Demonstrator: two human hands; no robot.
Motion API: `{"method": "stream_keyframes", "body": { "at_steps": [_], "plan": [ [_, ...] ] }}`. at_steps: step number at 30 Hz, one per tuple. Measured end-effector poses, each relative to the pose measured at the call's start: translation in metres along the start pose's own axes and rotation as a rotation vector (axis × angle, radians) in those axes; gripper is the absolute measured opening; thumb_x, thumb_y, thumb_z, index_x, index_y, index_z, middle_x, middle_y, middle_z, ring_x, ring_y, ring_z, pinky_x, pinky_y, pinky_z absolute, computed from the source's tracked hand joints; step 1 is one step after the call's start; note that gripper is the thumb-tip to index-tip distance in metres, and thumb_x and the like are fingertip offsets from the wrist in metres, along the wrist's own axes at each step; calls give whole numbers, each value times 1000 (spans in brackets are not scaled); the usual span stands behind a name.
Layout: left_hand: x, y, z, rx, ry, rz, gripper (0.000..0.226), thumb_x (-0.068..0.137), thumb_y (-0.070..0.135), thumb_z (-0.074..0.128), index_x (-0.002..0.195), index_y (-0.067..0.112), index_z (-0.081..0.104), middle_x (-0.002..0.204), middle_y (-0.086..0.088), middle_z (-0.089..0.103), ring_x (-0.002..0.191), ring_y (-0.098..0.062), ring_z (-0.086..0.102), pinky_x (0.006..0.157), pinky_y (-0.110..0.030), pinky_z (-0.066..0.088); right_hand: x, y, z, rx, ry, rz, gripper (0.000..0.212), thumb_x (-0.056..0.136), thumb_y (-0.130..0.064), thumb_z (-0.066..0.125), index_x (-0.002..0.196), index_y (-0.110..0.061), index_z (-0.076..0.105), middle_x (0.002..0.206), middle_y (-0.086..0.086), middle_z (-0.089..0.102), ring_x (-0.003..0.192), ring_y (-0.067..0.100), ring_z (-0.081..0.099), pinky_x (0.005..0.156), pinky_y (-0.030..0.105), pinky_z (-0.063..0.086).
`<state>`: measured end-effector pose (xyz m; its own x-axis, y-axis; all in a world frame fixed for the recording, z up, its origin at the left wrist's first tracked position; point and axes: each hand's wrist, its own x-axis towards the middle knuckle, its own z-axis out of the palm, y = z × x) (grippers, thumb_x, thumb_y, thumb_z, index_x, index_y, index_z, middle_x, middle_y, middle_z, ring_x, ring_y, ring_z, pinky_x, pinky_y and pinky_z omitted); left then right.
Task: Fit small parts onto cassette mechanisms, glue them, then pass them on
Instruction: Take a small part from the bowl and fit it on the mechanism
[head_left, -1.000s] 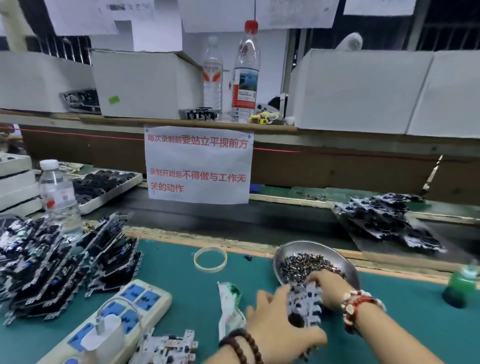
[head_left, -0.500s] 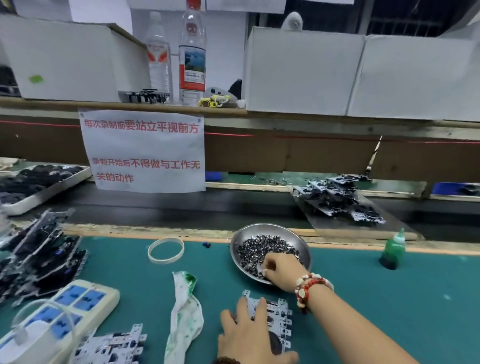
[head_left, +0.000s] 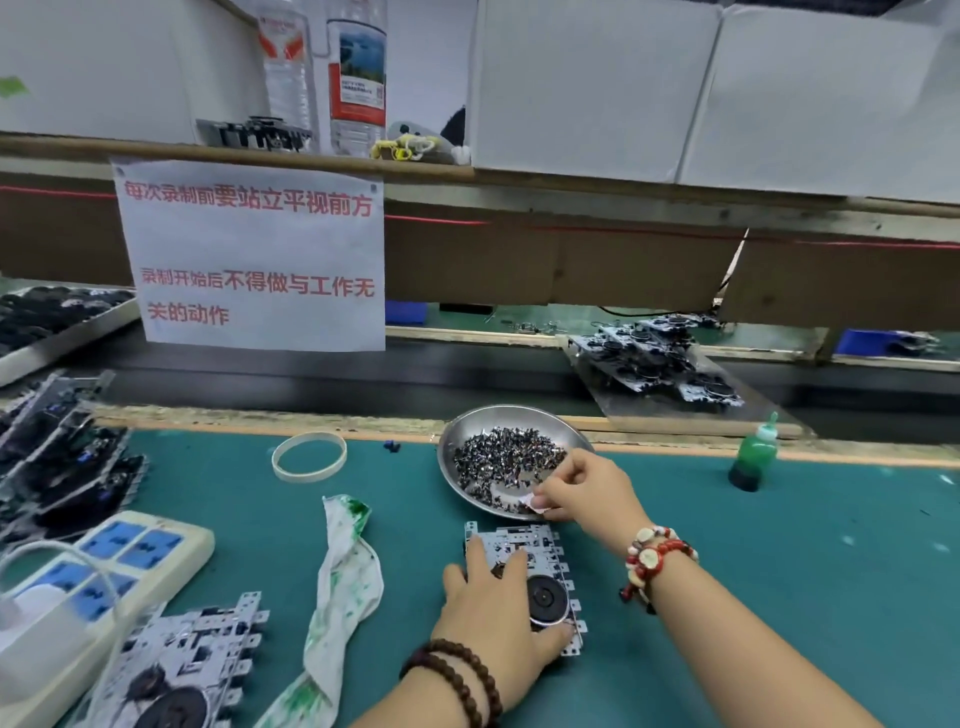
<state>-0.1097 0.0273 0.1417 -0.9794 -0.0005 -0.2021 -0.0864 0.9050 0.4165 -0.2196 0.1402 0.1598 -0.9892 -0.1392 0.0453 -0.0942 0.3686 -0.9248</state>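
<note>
White paper notice taped to shelf edge, red characters: "每次录制前要站立平视前方" and "录制开始后不得做与工作无关的动作". Water bottle labels: print too small to read.

A second ago the left hand holds the cassette mechanism up near the metal bowl; now it presses it flat on the desk, in front of the bowl. The right hand moves from the raised mechanism into the bowl's small parts, fingertips pinched at the near rim.
</note>
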Motion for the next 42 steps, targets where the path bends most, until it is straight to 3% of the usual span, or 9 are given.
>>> {"method": "stream_keyframes", "body": {
  "at_steps": [3,8,12,15,17,23,32,39,42],
  "plan": [
    [-4,2,4,6,1,25,78,82,61,49,145,30,15,154,-8,-6,135,-30,12,108,-34,24,-13,5,-8,100,-18,31,17,82,3,57,72,-6,48,75,13,71,70,16,71,66,33,59],
    [-9,-1,4,83,-2,44,76,82,67,41,145,35,14,155,-3,-3,135,-29,9,109,-37,22,-39,21,-19,261,-40,86,10,86,3,59,81,-4,54,66,9,70,62,15,68,54,25,55],
    [0,-4,-7,17,133,47,59,87,66,30,139,38,26,148,7,26,139,-21,2,109,-43,17,-48,30,-22,249,-107,104,7,87,0,58,88,-7,62,71,7,69,64,8,67,53,21,52],
    [14,-5,-12,-92,335,147,36,95,47,33,129,37,41,132,18,40,131,-11,12,107,-31,22,-48,29,-22,218,-114,96,7,87,-4,61,86,-8,66,74,7,68,66,5,66,53,20,51],
    [22,-8,-7,-144,389,218,27,97,39,35,122,38,47,120,24,41,123,-3,21,103,-21,25,-47,30,-21,223,-116,99,8,85,-6,64,80,-12,68,73,5,68,65,6,64,52,21,51],
    [32,-12,11,-188,421,259,16,95,38,38,106,46,47,97,35,31,99,5,28,80,-18,22,-45,39,-19,254,-127,121,11,83,-6,66,76,-14,69,69,1,67,62,4,62,52,19,49],
    [39,-4,7,-176,426,187,10,92,51,34,88,49,43,99,34,39,101,10,22,79,-25,8,-43,37,-16,181,-123,14,16,80,-3,69,74,-18,68,68,-3,67,62,4,59,52,16,47],
    [44,-10,2,-371,347,214,18,89,48,45,73,40,48,92,25,48,98,8,30,78,-24,14,-43,35,-16,-56,-108,-147,20,75,-11,75,69,-28,68,76,-9,71,72,1,63,66,12,47],
    [45,-13,5,-416,339,228,18,87,46,49,70,39,49,94,26,49,99,8,29,81,-25,18,-44,35,-15,-70,-113,-173,24,74,-11,75,69,-33,68,75,-11,70,71,0,62,65,11,46]
  ]
}}
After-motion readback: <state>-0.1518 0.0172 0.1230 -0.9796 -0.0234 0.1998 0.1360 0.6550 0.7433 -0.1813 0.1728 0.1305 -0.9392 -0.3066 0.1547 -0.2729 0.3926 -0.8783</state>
